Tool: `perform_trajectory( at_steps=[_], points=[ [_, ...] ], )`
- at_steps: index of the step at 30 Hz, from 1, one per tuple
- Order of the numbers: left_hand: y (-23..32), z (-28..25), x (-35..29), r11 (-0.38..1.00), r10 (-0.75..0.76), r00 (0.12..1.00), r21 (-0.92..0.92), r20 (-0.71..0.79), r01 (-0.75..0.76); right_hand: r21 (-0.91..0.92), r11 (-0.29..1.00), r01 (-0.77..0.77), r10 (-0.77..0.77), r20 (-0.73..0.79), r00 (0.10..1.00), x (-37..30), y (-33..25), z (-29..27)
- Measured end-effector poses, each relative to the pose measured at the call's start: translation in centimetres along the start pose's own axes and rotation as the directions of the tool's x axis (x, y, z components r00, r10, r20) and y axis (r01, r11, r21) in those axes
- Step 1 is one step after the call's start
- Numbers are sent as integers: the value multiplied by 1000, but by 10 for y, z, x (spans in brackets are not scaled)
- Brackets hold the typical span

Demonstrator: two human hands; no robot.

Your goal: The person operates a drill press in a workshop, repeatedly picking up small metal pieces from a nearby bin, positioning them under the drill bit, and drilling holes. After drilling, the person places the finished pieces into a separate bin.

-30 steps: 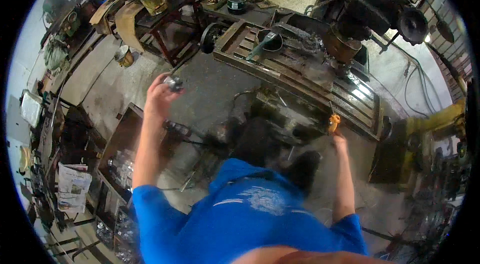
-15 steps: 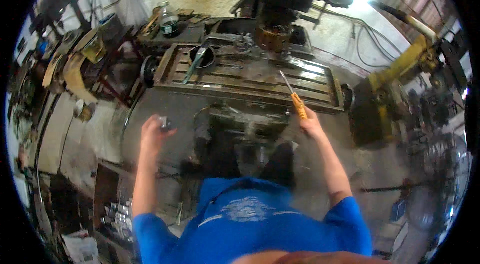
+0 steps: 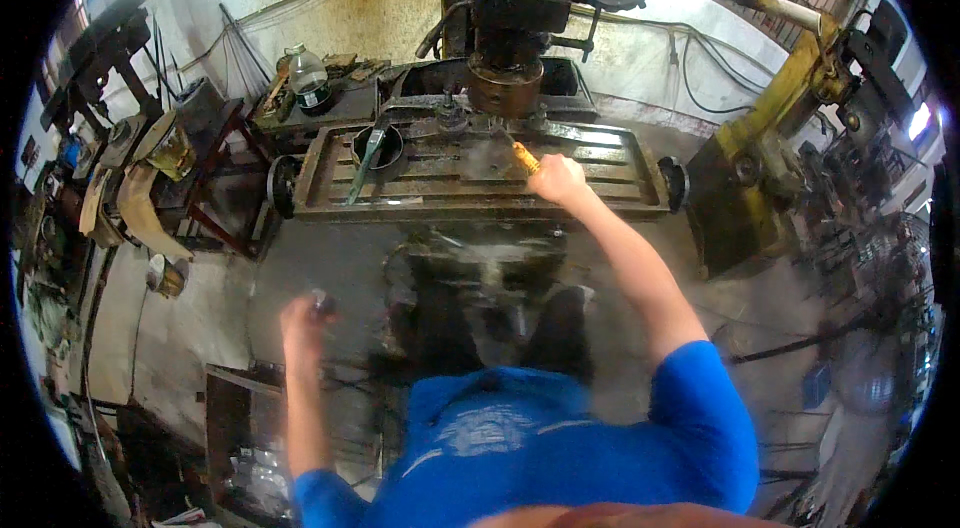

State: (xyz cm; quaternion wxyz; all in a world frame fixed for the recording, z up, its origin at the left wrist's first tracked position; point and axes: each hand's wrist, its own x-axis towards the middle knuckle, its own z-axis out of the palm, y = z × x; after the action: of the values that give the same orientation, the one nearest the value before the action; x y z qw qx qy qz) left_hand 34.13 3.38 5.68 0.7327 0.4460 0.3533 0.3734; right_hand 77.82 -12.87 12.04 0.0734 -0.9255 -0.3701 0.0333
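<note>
My right hand [image 3: 558, 178] is closed round the yellow-orange handle of a screwdriver [image 3: 525, 157], reaching over the slotted table [image 3: 470, 214] of a milling machine. The tool's thin shaft points toward the workholding area just under the spindle head [image 3: 505, 90]; whether its tip touches anything I cannot tell. Off to the left and nearer me, my left hand [image 3: 300, 323] is closed on a small dark metal piece [image 3: 322, 304], blurred by motion. A round dark pot [image 3: 392, 150] sits on the table's left part, with a long greenish-handled tool [image 3: 364, 166] leaning across it.
Handwheels [image 3: 284, 186] stick out at the table's ends. A clear bottle [image 3: 309, 83] stands on a bench at the back left. Shiny metal pieces [image 3: 258, 478] lie in a box at the lower left. A yellow machine arm [image 3: 745, 168] stands to the right.
My right hand has moved forward and left with the screwdriver, bringing it over the table under the spindle. My left hand has come a little nearer to me, still holding the metal piece.
</note>
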Motion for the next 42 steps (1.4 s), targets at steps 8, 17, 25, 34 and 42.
perform_trajectory(
  at_steps=[8, 17, 25, 34, 42],
  points=[
    [-3, 43, 6, 995, -99, 995, 31, -8, 99, 390, 921, 3, -193, 448, 873, -75, 13, -33],
    [-34, 224, 108, 880, -154, 862, 464, 483, -103, 363, 891, 271, -379, 267, 886, -163, 44, -55],
    [-60, 315, 169, -177, 204, 537, 571, 818, -802, 867, 497, 41, -92, 6, 996, -90, 90, 6],
    [-67, 314, 171, -280, 237, 545, 594, 804, -754, 609, 790, -72, 130, -52, 990, -74, 103, 87],
    [-86, 341, 200, -220, 268, 576, 631, 772, -744, 720, 681, -136, 151, 43, 988, -124, 152, 47]
  ],
)
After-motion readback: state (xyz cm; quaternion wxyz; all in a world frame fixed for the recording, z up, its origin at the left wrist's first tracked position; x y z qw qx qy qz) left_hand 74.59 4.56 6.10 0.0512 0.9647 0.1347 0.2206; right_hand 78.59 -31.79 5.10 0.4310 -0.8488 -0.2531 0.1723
